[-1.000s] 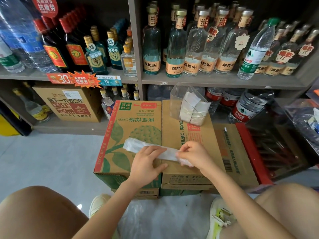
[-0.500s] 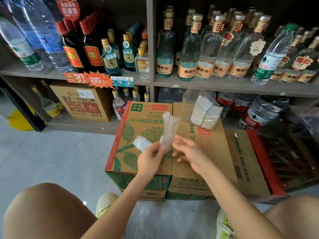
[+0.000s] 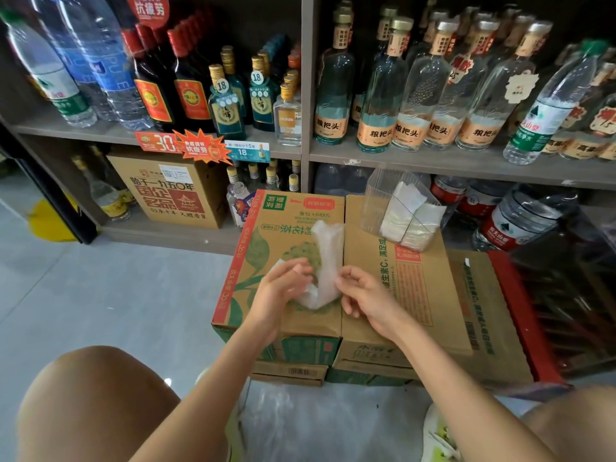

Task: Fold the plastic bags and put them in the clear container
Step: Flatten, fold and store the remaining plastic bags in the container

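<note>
My left hand point(image 3: 283, 290) curls round the lower, bent end of the plastic bag point(image 3: 328, 258), and my right hand point(image 3: 365, 295) pinches the strip just beside it between thumb and forefinger. The bag stands up over the seam between the two cardboard boxes point(image 3: 410, 295), towards their front edge. The clear container point(image 3: 376, 195), with folded bags point(image 3: 405, 211) inside, sits at the far edge of the boxes

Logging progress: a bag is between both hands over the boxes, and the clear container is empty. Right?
Not empty: the head view shows folded bags in the container. The bag is between the left hand and right hand, over the boxes.
</note>
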Demonstrator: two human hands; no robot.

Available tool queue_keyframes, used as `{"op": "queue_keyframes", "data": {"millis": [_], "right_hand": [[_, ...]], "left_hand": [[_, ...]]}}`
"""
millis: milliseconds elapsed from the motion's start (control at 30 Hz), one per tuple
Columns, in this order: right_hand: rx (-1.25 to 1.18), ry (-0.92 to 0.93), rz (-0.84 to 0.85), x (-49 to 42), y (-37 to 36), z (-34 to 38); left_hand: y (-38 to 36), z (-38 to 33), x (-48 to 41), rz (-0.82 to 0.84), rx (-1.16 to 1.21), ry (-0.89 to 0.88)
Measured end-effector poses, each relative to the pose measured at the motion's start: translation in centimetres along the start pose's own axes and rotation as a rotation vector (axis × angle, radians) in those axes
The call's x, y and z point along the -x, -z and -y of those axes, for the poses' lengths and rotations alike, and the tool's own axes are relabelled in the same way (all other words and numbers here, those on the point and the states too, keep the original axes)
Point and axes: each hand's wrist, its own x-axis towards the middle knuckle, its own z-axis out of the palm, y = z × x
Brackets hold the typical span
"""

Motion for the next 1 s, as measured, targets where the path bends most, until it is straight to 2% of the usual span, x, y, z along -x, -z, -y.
{"op": "queue_keyframes", "data": {"millis": [167, 300, 400, 533, 567, 633, 700, 767, 833, 1000], "right_hand": [[0.227, -0.023, 0.051, -0.6, -0.2, 0.5], [0.494, -0.030, 0.059, -1.4, -0.8, 1.1], [0.701, 0.001, 0.036, -2.0, -1.3, 0.9], [0.794, 0.009, -0.027, -2.3, -1.7, 0.7], [0.800, 0.006, -0.037, -2.3, -1.8, 0.6], [0.804, -0.003, -0.053, -2.4, -1.8, 0.6], [0.799, -0.004, -0.065, -2.4, -1.6, 0.7], [0.800, -0.006, -0.063, -2.5, -1.3, 0.9], [0.822, -0.003, -0.051, -2.5, -1.1, 1.2], [0.860, 0.018, -0.045, -2.3, -0.8, 1.3]], "left_hand": [[1.4, -1.5, -1.8, -0.151, 0.060, 0.094], [1.9, -1.9, -2.4, -0.132, 0.009, 0.144], [1.9, -1.8, -2.7, -0.146, -0.108, 0.106], [1.9, -1.3, -3.4, -0.176, -0.482, -0.048], [1.9, -1.1, -3.4, -0.205, -0.642, -0.154], [2.1, -0.7, -3.1, -0.261, -1.027, -0.487], [2.3, 0.2, -2.6, -0.174, -1.223, -0.792], [2.3, 1.2, -2.0, 0.056, -1.300, -0.906], [2.2, 2.3, -1.4, 0.212, -1.415, -0.888], [2.4, 3.7, -1.5, 0.263, -1.583, -0.693]]}}
